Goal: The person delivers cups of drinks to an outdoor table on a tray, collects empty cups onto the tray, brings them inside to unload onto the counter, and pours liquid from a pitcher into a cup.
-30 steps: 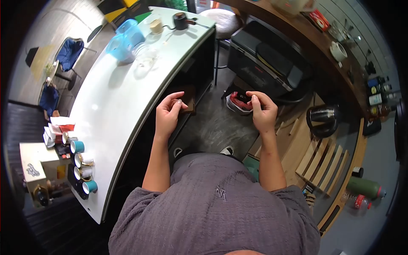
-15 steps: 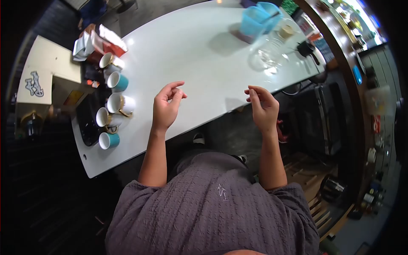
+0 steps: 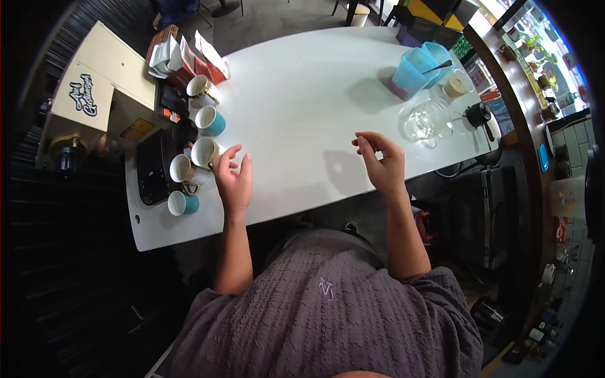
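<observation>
My left hand point(image 3: 234, 184) is open, thumb and fingers apart. Its fingertips overlap the handle side of a white mug point(image 3: 203, 151) with a gold handle; whether they touch it I cannot tell. Beside that mug stand another white mug point(image 3: 180, 169) with a gold handle and a small teal cup point(image 3: 192, 204). Further back are a larger teal cup point(image 3: 215, 123) and a white-and-gold mug point(image 3: 211, 96). My right hand point(image 3: 384, 165) hovers over the table's front edge, fingers loosely bent and holding nothing. Glass jugs point(image 3: 428, 120) stand beyond it.
The white table point(image 3: 296, 94) has a curved far edge. Blue plastic containers point(image 3: 413, 72), one with a dark handle sticking out, and a black-handled item point(image 3: 478, 114) stand at right. A cream machine point(image 3: 94, 82), a black tray point(image 3: 154, 167) and paper packets point(image 3: 189, 60) are at left.
My left hand has moved left to the white mug, and its fingers have spread. My right hand stays over the front edge. The view has shifted, so the table's contents appear further right.
</observation>
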Available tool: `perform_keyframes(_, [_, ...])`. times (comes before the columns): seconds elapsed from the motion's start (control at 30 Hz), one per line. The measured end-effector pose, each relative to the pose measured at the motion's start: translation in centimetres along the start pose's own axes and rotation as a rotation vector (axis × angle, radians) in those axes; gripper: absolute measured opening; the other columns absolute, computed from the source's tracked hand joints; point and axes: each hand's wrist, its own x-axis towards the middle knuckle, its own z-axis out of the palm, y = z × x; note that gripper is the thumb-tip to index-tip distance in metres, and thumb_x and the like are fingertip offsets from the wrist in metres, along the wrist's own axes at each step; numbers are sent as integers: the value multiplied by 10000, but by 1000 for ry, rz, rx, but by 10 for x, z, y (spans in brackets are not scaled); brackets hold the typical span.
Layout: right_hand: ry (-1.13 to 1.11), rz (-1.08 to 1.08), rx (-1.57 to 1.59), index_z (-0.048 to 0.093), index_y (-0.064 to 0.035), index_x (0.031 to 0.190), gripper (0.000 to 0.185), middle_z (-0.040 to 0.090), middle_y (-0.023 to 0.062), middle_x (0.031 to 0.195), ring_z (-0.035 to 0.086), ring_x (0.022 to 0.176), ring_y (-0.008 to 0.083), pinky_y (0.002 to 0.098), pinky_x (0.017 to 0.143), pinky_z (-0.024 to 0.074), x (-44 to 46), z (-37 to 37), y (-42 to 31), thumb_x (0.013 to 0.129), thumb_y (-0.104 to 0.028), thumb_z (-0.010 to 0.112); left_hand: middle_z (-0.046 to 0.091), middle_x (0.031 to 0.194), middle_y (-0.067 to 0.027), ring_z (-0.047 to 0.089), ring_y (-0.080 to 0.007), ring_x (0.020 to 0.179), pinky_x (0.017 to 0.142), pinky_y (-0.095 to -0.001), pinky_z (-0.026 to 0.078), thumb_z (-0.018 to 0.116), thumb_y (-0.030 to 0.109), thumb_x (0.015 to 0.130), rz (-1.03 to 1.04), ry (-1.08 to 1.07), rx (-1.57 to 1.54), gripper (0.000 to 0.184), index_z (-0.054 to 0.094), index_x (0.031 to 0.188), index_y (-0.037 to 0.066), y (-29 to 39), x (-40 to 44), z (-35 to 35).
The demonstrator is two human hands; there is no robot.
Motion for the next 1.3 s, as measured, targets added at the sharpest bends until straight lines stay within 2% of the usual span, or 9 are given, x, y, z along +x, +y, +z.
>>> perform_keyframes(0.07, [-23, -6, -31, 668, -14, 918, 112, 691, 73, 783, 620, 665, 116, 238, 610, 464, 4, -10, -7, 842, -63, 602, 497, 1034, -57, 455, -142, 813, 657, -253, 414, 645, 166, 802, 65, 77, 179, 276, 611, 1066, 94, -3, -6, 2])
perform_keyframes(0.23, [-36, -55, -9, 669, -13, 915, 112, 692, 72, 783, 618, 668, 116, 242, 610, 461, 6, -33, -7, 839, -64, 605, 438, 1123, -145, 377, -273, 1057, 920, -369, 331, 690, 197, 768, -5, 210, 277, 391, 536, 1107, 79, -21, -12, 5])
perform_keyframes(0.47, [-77, -73, -32, 651, 15, 945, 128, 689, 73, 797, 621, 671, 102, 234, 638, 501, 8, -47, 0, 857, -55, 589, 357, 1195, -171, 370, -275, 1076, 947, -353, 326, 714, 239, 747, -131, 313, 375, 485, 485, 1135, 61, -47, -14, 5])
perform_keyframes(0.67, [-104, -46, -19, 652, 16, 941, 126, 689, 71, 788, 619, 666, 98, 228, 631, 496, 4, -46, 0, 855, -53, 591, 372, 1156, -202, 434, -269, 1031, 902, -363, 383, 700, 209, 754, -272, 306, 30, 483, 410, 1071, -12, -58, -1, 1])
perform_keyframes(0.83, [-94, 0, 0, 668, -6, 923, 119, 691, 75, 795, 627, 694, 126, 246, 620, 463, 1, -43, -2, 842, -60, 598, 513, 1017, -120, 552, -163, 801, 675, -291, 477, 664, 246, 813, -322, 448, -221, 436, 423, 1064, -17, -80, 11, 9])
perform_keyframes(0.97, [-100, 13, 3, 667, -3, 920, 118, 691, 77, 797, 628, 697, 130, 246, 622, 463, -1, -44, -2, 842, -61, 600, 512, 874, -86, 527, -157, 736, 598, -285, 454, 646, 284, 838, -403, 309, -219, 379, 429, 941, -10, -68, 16, 1])
perform_keyframes(1.07, [-103, 2, -27, 668, -2, 917, 117, 692, 77, 799, 629, 699, 130, 247, 625, 464, -3, -46, 0, 841, -62, 600, 479, 783, -53, 502, -157, 711, 621, -287, 445, 658, 327, 832, -419, 356, -268, 395, 434, 860, 3, -73, 18, 4])
perform_keyframes(1.23, [-77, 28, -23, 669, -4, 916, 119, 692, 77, 798, 631, 698, 127, 248, 633, 464, -7, -52, -1, 841, -68, 603, 456, 735, -39, 462, -194, 645, 634, -310, 425, 659, 384, 831, -354, 464, 86, 445, 422, 761, 14, -72, 15, 11])
perform_keyframes(1.3, [-76, 36, -24, 668, -5, 917, 120, 692, 77, 798, 632, 699, 126, 249, 634, 464, -9, -54, 0, 839, -71, 606, 446, 714, -40, 452, -187, 639, 625, -311, 420, 658, 390, 833, -329, 475, 46, 455, 417, 738, 15, -67, 9, 13])
